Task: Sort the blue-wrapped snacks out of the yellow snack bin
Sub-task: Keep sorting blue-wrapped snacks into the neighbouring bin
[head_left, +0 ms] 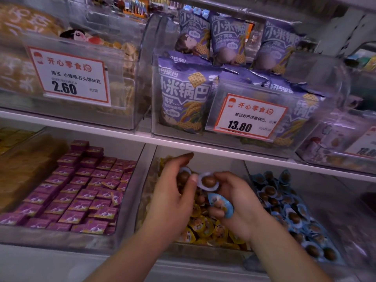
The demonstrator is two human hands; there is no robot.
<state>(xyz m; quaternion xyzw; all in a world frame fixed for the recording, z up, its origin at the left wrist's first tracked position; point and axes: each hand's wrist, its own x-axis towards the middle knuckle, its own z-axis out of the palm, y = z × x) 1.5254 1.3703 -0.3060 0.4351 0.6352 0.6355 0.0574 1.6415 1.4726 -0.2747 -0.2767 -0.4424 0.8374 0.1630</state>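
A clear bin (142, 200) on the lower shelf holds yellow-wrapped snacks (205, 228). Both hands hover over it. My left hand (173, 192) curls its fingers round a blue-wrapped snack (184, 174) with a brown ball showing. My right hand (238, 202) pinches another blue-wrapped snack (208, 181) at its fingertips and keeps a further blue-wrapped snack (220, 203) tucked against the palm. The two upper snacks nearly touch between the hands.
To the right, a bin of blue-wrapped snacks (289, 208). To the left, a bin of purple packets (81, 190). The white shelf edge (223, 154) runs just above my hands. Upper bins hold purple snack bags (185, 94) and price tags (73, 76).
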